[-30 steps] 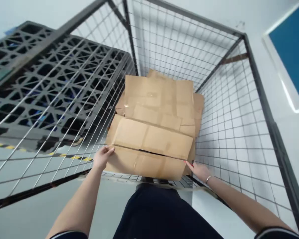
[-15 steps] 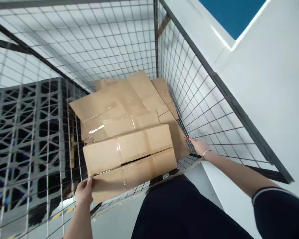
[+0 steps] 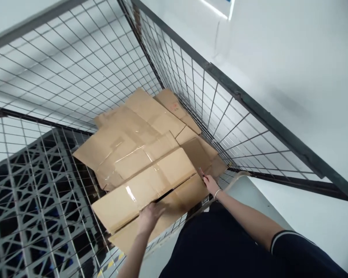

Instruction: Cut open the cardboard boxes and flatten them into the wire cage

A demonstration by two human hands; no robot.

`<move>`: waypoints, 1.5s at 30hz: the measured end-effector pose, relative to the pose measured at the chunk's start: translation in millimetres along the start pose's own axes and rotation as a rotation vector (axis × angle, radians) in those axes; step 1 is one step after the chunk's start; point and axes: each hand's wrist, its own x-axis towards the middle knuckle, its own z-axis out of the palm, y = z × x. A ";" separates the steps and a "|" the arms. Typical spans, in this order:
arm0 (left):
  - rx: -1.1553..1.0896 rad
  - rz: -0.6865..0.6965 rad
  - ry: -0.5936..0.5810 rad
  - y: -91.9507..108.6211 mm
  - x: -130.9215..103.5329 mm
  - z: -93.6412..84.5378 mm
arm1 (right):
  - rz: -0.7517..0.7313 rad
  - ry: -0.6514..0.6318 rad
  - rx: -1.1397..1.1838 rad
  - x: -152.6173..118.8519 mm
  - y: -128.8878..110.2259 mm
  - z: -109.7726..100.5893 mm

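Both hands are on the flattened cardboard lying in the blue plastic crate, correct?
Not quite. The head view shows the left hand and right hand on the flattened cardboard, but it lies in a wire mesh cage, not a blue plastic crate.

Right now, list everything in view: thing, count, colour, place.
flattened cardboard boxes: several, brown, stacked inside the cage
wire mesh cage: one, dark frame with grey mesh, around the cardboard
plastic pallet: one, dark grey, outside the cage at lower left
hazard tape: one strip, yellow and black, on the floor at bottom
wall: white, upper right
bracelet: one, pale, on the right wrist
left hand: on the near cardboard
right hand: at the cardboard's right edge
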 end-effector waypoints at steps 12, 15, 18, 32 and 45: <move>-0.166 0.089 -0.003 36.5 29.6 -1.8 | -0.243 -0.046 0.013 28.2 -26.0 -24.7; -0.201 0.086 0.013 37.6 26.6 -0.1 | -0.285 -0.078 -0.033 31.8 -31.3 -22.2; -0.233 0.076 0.037 38.3 24.9 2.1 | -0.336 -0.141 -0.101 33.2 -34.2 -23.2; -0.225 0.049 0.127 41.1 19.7 -15.6 | -0.435 -0.386 -0.442 -11.1 27.3 -59.1; 0.029 0.236 0.037 82.8 -78.3 -0.6 | -0.789 -0.108 -0.774 -16.2 -121.7 -55.7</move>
